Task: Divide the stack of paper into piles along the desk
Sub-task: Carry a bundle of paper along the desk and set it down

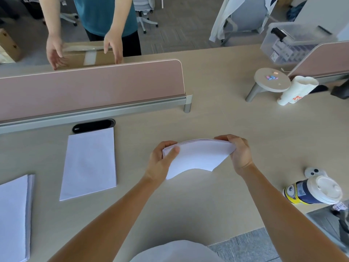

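Note:
A bundle of white paper sheets is held above the beige desk, bowed upward in the middle. My left hand grips its left end, thumb on top. My right hand grips its right end. A flat pile of white paper lies on the desk to the left, below a black cable slot. A thicker stack of paper lies at the far left edge, partly cut off by the frame.
A pink divider panel runs along the back left. Behind it a person in a teal shirt holds a cardboard box. A lidded cup lies at right; a small round stand and stacked paper cups sit farther back.

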Demonstrator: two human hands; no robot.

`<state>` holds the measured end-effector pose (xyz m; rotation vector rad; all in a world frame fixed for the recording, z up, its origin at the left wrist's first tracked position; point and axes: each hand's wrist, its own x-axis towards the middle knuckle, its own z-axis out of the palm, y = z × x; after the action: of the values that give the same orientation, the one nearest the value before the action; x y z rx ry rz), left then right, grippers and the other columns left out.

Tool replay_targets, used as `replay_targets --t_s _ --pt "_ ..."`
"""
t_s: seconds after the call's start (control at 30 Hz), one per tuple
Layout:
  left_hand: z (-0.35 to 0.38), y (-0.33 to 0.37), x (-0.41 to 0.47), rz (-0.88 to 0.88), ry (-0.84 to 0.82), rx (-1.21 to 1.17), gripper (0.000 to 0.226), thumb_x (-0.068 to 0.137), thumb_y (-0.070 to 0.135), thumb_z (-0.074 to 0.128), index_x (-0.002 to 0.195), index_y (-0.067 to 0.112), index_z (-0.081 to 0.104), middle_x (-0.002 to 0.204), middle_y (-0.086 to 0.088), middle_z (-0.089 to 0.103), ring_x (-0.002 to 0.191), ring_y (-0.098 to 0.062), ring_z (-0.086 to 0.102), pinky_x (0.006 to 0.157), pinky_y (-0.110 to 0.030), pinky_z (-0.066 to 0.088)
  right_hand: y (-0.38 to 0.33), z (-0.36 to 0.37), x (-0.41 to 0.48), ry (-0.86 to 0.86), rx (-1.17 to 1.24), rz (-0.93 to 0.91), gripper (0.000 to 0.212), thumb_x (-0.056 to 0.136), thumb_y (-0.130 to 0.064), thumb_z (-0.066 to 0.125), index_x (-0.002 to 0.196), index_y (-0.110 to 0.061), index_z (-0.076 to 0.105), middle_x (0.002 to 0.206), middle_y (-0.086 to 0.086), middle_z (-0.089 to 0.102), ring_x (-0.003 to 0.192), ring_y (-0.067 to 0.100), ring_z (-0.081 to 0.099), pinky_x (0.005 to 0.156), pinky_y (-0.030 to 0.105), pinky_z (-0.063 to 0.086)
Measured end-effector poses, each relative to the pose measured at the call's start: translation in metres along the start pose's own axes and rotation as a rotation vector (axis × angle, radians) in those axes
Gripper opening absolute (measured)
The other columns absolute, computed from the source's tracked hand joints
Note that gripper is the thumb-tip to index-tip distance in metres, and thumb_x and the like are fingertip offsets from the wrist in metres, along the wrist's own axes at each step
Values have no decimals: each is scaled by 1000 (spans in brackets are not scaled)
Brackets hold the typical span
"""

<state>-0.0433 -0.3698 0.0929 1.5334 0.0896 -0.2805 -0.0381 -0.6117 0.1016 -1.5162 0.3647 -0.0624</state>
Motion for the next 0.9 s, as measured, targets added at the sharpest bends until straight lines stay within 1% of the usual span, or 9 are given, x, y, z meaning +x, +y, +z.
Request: replay_targets --t_s 0.13,0.27,0.37,0.47,0.53,0.6,0.7,0.8,0.9 --pt "-4 -2 4 5 -40 184 59 55 52 79 109 34 64 106 14 69 102 -10 65 85 -28 53 -1 2 -2 -6 -7 -21 42 70 -53 57 75 -17 80 87 9 77 85 26 69 77 39 48" --pt "-2 -1 11 17 14 194 43 65 31 88 102 33 67 92 15 64 88 -7 63 77 -20 47 4 -8 -8 -36 -22 -81 69 64 -82 63 91 -21 79 96 11 77 101 35 69 93 49 48" --pt "0 -1 14 29 -17 174 34 71 22 85 96 38 68 87 12 64 80 -3 62 76 -20 47 6 -16 -13 -90 -47 -124 70 62 -79 69 100 -21 76 100 15 76 106 36 68 100 53 45" --pt "4 -1 12 105 -1 201 29 73 19 84 86 41 69 100 11 69 92 -1 64 84 -20 49 4 -18 -11 -144 -75 -111 75 55 -74 77 98 -13 76 101 17 75 102 32 68 96 45 47" --pt "11 0 10 153 40 207 28 74 15 83 83 37 70 102 9 70 93 0 65 83 -17 50 2 -18 -6 -159 -87 -114 65 51 -68 83 88 -15 78 92 9 76 91 25 69 85 36 51" --pt "18 2 11 175 96 197 23 75 12 81 81 32 72 95 11 73 90 0 67 77 -16 50 2 -15 -1 -152 -80 -135 37 54 -52 84 77 -23 80 79 -3 76 77 19 68 73 29 51" --pt "34 6 13 145 230 164 15 76 11 80 74 24 73 78 15 74 77 -1 68 68 -14 49 -1 -10 11 -146 -45 -171 5 62 -32 80 64 -29 78 67 -8 74 66 11 67 64 23 49" --pt "47 16 15 155 324 146 7 76 10 80 76 14 74 73 11 74 72 -5 68 65 -17 51 -9 -13 26 -176 12 -218 6 65 -29 76 59 -30 77 61 -11 72 59 6 64 58 18 48" --pt "54 21 21 155 311 142 11 76 8 80 77 17 75 72 18 73 72 -1 68 66 -15 50 -12 -29 47 -252 40 -278 10 67 -34 72 59 -29 76 63 -9 72 62 11 63 63 21 46"
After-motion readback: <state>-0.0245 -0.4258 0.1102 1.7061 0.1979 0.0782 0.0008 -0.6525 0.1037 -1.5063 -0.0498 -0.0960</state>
